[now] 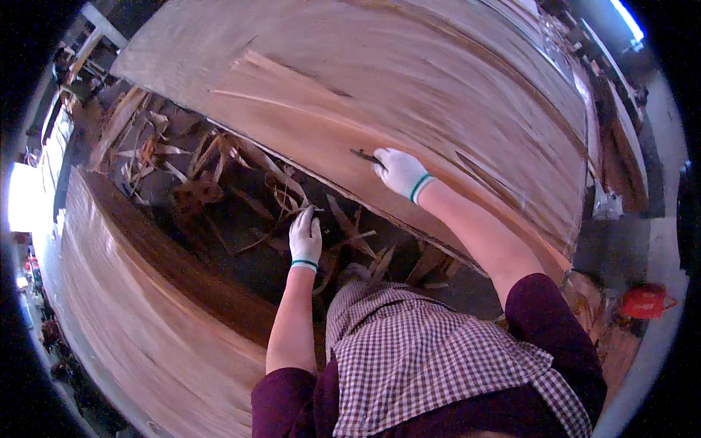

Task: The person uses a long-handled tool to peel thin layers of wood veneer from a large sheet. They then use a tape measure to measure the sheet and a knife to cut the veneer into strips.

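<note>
Checked apron (pixel 409 350) nearest; two gloved hands: right (pixel 398 171) fingers grip one blade (pixel 363 155), left (pixel 305 237) pinch one strip (pixel 292 212)

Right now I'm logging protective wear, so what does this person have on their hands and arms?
Both the left hand and right hand wear white knit gloves with green-banded cuffs. The forearms are bare; dark maroon sleeves cover the upper arms.

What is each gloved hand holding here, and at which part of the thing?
The right hand grips a small dark tool at its rear end, tip on the veneer sheet. The left hand pinches a thin wood strip at its near end.
</note>
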Tool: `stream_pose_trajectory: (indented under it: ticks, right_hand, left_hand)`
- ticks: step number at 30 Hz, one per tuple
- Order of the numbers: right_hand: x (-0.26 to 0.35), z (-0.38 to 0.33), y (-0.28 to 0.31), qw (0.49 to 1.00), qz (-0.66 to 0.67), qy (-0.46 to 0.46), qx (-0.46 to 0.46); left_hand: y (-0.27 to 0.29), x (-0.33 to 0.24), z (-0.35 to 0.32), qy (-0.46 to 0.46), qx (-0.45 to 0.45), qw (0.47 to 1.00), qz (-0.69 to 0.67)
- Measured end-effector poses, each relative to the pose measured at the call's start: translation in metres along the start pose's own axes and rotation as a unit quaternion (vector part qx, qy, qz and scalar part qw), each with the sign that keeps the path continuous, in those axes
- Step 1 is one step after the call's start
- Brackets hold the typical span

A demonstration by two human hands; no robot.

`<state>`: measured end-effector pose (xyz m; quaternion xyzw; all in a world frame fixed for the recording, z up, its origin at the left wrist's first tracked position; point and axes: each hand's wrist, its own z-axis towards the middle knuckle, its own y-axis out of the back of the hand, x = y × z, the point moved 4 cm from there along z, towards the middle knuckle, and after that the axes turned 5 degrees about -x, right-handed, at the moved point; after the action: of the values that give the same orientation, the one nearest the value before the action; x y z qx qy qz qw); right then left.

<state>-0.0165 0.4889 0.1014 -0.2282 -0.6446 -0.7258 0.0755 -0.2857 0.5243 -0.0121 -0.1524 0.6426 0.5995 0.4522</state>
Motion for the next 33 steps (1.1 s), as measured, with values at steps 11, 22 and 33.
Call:
stream_pose_trajectory:
  ticks: [11, 22, 33]
  right_hand:
    - [-0.003, 0.085, -0.016, 0.995, -0.050, -0.067, -0.045]
    - [0.024, 0.068, -0.022, 0.998, -0.066, -0.016, 0.001]
    - [0.042, 0.050, -0.027, 0.969, -0.191, -0.068, 0.143]
  left_hand:
    - [0.016, 0.044, 0.010, 0.040, -0.013, 0.999, -0.019]
    - [0.033, 0.019, 0.039, 0.003, -0.071, 0.994, -0.079]
    - [0.035, -0.016, 0.109, -0.095, -0.091, 0.989, 0.063]
